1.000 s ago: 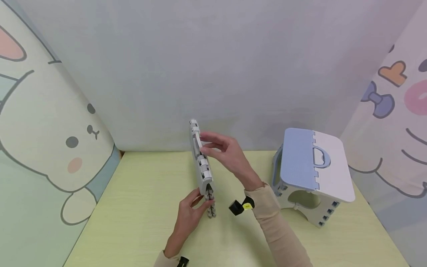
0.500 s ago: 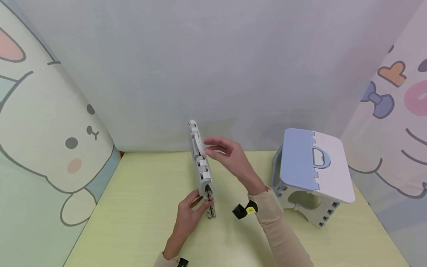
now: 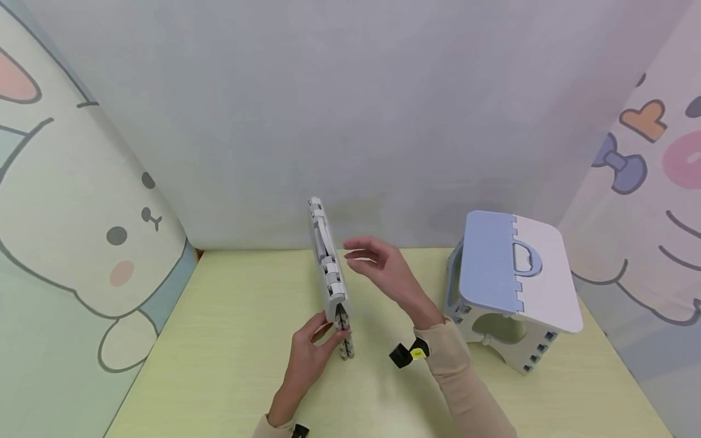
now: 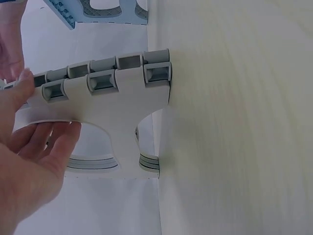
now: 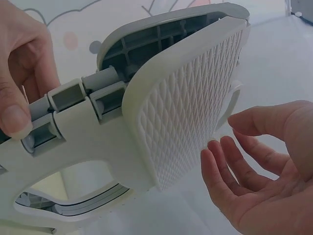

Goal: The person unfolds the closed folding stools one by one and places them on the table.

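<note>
A folded white-and-grey folding step stool (image 3: pixel 333 277) stands on edge near the table's middle. My left hand (image 3: pixel 309 356) grips its folded legs (image 3: pixel 347 347), thumb over the hinge joints and fingers through the leg cutout in the left wrist view. To the right of the stool, my right hand (image 3: pixel 386 267) hovers with fingers loosely bent and nothing in them. The right wrist view shows its fingertips close beside the textured seat panel (image 5: pixel 181 107) and the carry handle (image 5: pixel 234 100). The two seat halves are folded together with a narrow gap between them.
A second step stool (image 3: pixel 493 261), blue and white, stands unfolded on the right of the pale wooden table (image 3: pixel 246 292). Its blue leg (image 4: pixel 110 12) shows atop the left wrist view. A grey-white backdrop (image 3: pixel 339 121) rises behind, with cartoon-printed panels either side.
My right hand has drawn away from the stool's handle, moving right and slightly toward me. The left hand keeps its grip, and the stool has hardly moved.
</note>
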`<state>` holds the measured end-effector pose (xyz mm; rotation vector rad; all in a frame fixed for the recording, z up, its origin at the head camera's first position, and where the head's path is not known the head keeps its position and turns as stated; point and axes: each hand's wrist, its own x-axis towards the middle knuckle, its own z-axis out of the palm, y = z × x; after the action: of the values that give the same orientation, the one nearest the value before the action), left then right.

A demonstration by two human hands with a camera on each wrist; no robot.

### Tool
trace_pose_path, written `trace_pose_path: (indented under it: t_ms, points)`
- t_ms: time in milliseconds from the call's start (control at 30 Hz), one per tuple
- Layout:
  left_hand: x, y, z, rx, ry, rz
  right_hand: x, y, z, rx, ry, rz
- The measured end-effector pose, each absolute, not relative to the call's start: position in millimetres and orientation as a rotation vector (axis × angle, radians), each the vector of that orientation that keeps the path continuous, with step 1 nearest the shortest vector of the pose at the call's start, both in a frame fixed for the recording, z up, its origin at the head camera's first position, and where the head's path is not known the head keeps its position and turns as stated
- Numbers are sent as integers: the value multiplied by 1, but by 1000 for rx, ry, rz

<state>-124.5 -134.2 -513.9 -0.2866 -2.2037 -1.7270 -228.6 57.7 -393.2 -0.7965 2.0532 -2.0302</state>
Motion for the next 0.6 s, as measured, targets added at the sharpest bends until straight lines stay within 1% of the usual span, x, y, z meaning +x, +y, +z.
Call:
trace_pose_path:
  t_ms: [600]
  points:
    - [-124, -134, -513, -260, -2212, -1747, -221, 63, -420, -727, 2055, -1971]
